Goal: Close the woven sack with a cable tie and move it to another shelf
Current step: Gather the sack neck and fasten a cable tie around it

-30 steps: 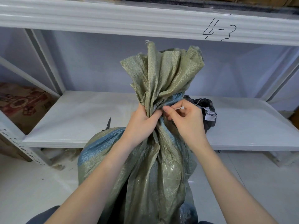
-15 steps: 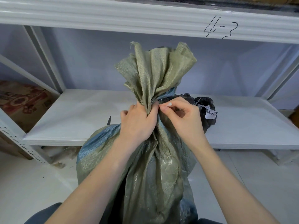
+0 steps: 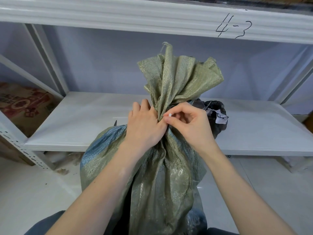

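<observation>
A green and blue woven sack (image 3: pixel 162 180) stands on the floor in front of me, its mouth bunched into a neck with the top fanning out above. My left hand (image 3: pixel 144 126) is wrapped around that neck from the left. From the right, my right hand (image 3: pixel 188 122) pinches a small white end of the cable tie (image 3: pixel 169 114) against the neck between thumb and fingers. The rest of the tie is hidden by the fabric and my fingers.
A white metal shelf (image 3: pixel 84 119) runs behind the sack at hand height, with a black plastic bag (image 3: pixel 215 119) bearing a paper tag on it. The beam above is marked "4-3" (image 3: pixel 234 29). A printed cardboard box (image 3: pixel 22 106) sits at left. Pale floor tiles lie below.
The sack's fanned top has swung from left back toward the right. My right hand has shifted on the neck; the tie's white end now shows at my fingertips.
</observation>
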The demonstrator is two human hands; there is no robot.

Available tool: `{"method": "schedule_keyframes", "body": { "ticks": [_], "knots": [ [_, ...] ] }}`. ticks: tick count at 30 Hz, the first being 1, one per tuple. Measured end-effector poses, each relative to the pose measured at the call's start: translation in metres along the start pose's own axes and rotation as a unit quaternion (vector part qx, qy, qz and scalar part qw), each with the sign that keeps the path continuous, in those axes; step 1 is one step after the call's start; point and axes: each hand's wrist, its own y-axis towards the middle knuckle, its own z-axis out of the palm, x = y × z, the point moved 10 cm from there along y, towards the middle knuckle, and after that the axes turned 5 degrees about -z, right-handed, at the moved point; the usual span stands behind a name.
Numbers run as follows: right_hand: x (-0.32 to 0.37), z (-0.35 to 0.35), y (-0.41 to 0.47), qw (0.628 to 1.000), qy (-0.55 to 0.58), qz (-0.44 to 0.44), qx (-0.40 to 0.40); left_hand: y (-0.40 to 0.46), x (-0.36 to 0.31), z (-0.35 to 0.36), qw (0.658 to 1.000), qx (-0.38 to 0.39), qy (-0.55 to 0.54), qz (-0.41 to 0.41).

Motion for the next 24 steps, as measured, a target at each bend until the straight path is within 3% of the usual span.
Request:
{"method": "schedule_keyframes", "body": {
  "ticks": [3, 9, 12, 17, 21, 24],
  "knots": [
    [-0.003, 0.002, -0.001, 1.0, 0.019, 0.01, 0.01, -0.003, -0.002, 0.001, 1.0, 0.004, 0.023, 0.0],
    [-0.012, -0.002, -0.002, 0.999, 0.018, 0.039, -0.015, -0.004, -0.007, 0.002, 0.996, 0.04, -0.074, -0.006],
    [-0.016, -0.004, -0.001, 0.998, 0.018, 0.055, -0.015, -0.004, -0.006, -0.003, 0.997, 0.041, -0.062, -0.002],
    [-0.023, -0.003, -0.003, 0.996, 0.017, 0.086, 0.002, -0.002, -0.013, 0.005, 0.984, 0.131, -0.113, 0.05],
    [-0.025, -0.018, -0.003, 0.994, -0.048, 0.091, -0.028, -0.006, -0.02, 0.001, 0.963, 0.201, -0.167, 0.067],
    [-0.027, -0.023, -0.002, 0.992, -0.074, 0.091, -0.038, -0.004, -0.019, -0.007, 0.966, 0.171, -0.186, 0.062]
  ]
}}
